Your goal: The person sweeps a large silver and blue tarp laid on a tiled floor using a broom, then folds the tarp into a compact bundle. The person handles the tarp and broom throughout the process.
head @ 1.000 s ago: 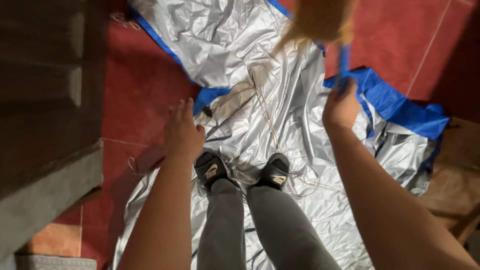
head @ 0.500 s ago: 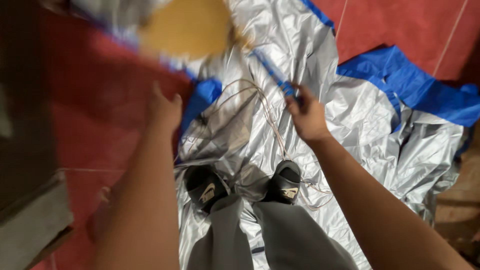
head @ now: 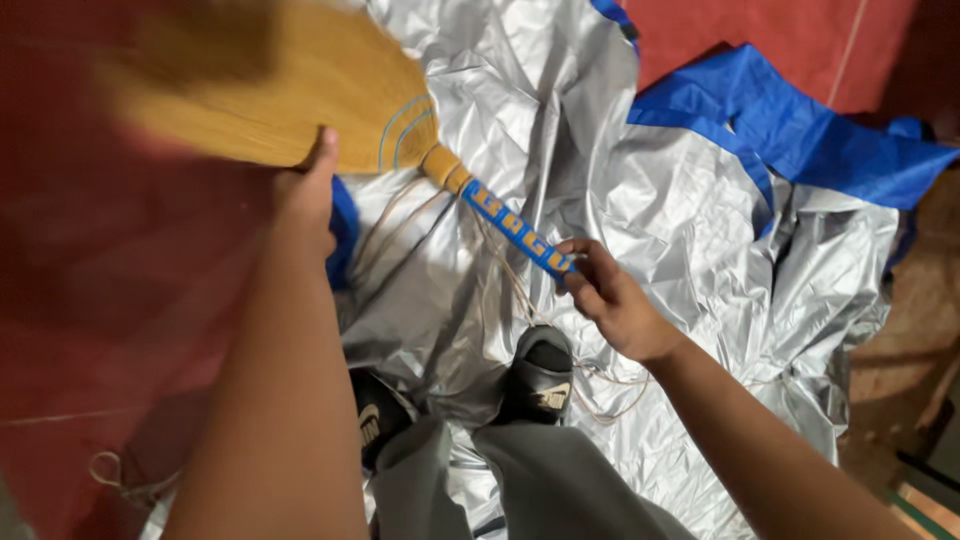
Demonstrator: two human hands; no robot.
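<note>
One broom [head: 400, 130] is in hand, and two hands work it. There are also two black slide sandals, one crumpled silver tarp with blue edging, and a loose tangle of thin cord lying on the tarp.

The broom is a soft grass broom: a wide fan of straw-yellow bristles [head: 260, 90], bound at the neck with a few blue stitched lines, narrowing to a short handle [head: 515, 230] wrapped in blue with yellow marks along it. The bristle end is blurred, so its far edge cannot be made out.

Its long axis runs on a slant across the upper left of the view. The handle end points down and to the right, toward the person's body, and the bristle fan points up and to the left, spreading over the red floor [head: 120, 290] and the edge of the tarp [head: 700, 230]. The broom is held above the tarp and floor, in front of the feet.

The right hand [head: 610, 300] pinches the tip of the handle, its fingers [head: 585, 262] curled closed around it. The left hand [head: 305, 200] lies against the underside of the bristles near the neck, thumb raised on the straw; whether its other fingers are spread or together cannot be told.

The left sandal [head: 375, 420] and right sandal [head: 540, 375] stand on the tarp just below the handle, with the cord [head: 520, 290] between and around them.
</note>
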